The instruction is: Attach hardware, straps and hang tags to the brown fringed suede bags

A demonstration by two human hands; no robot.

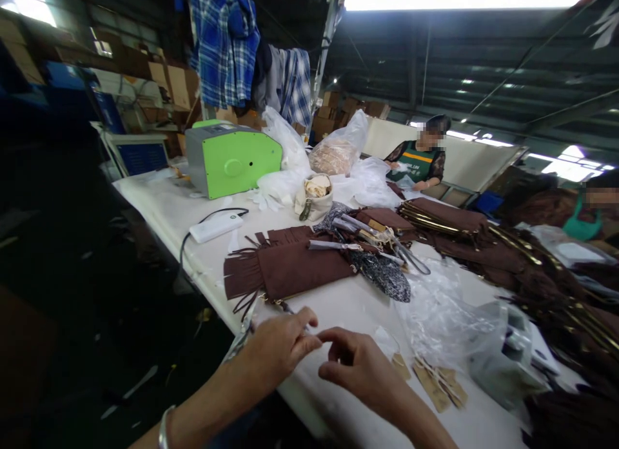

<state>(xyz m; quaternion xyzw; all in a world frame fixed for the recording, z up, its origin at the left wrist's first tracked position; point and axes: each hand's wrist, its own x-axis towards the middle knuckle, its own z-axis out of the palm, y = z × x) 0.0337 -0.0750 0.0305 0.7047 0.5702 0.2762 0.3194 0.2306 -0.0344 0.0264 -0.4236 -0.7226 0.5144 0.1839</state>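
My left hand point(283, 342) is over the near edge of the white table point(271, 210), its fingers bent together; what they hold, if anything, is too small to make out. Close beside it on the right, my right hand point(355, 365) has its fingers curled with a gap between thumb and forefinger. Just beyond both hands lies a brown fringed bag point(304, 268). A grey-speckled cloth piece point(387, 278) and a wrapped strip point(333, 245) lie by the bag. Brown paper tags point(438, 384) with white strings rest right of my right hand.
A green and grey machine point(242, 160) stands at the back left, near a white power bank point(216, 228) with a black cable. Clear plastic bags point(445, 310) and stacked brown bags point(449, 220) cover the right side. A person in a green apron point(416, 162) works across the table.
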